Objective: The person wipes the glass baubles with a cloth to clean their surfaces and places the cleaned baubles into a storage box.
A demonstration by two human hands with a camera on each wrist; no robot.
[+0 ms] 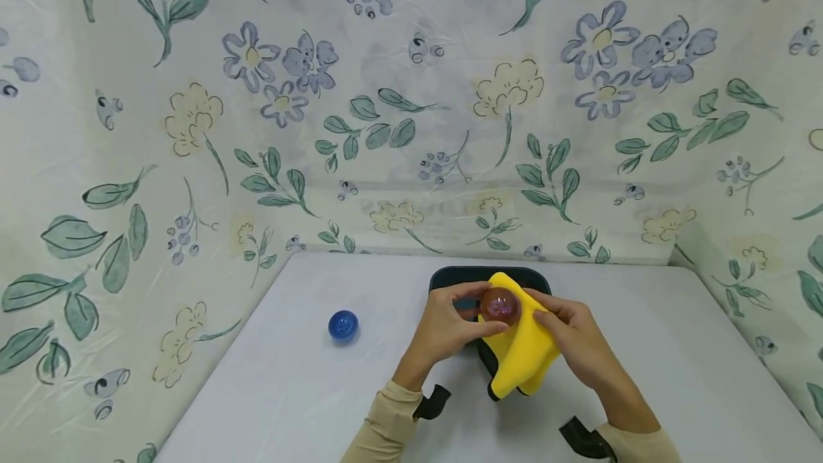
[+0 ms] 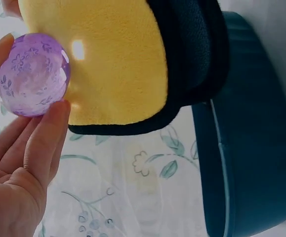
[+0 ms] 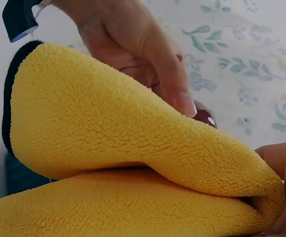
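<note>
My left hand [image 1: 437, 331] pinches a see-through ball [image 1: 500, 306] between thumb and fingers. The ball looks reddish in the head view; in the left wrist view the same ball [image 2: 31, 74] is purple and glossy. A fluffy yellow cloth [image 1: 529, 341] with dark edging hangs folded from my right hand [image 1: 581, 341], which grips its upper part. The cloth lies against or just beside the ball. In the right wrist view, the folded cloth [image 3: 108, 113] hides most of the ball. Below and behind both hands stands a dark teal bin [image 1: 444, 277], partly covered by them.
A blue ball [image 1: 343, 326] rests on the white table [image 1: 289, 391], left of the bin. Flower-patterned sheeting [image 1: 411, 127] hangs behind the table and along its sides. Dark straps [image 1: 434, 402] stick out at both wrists.
</note>
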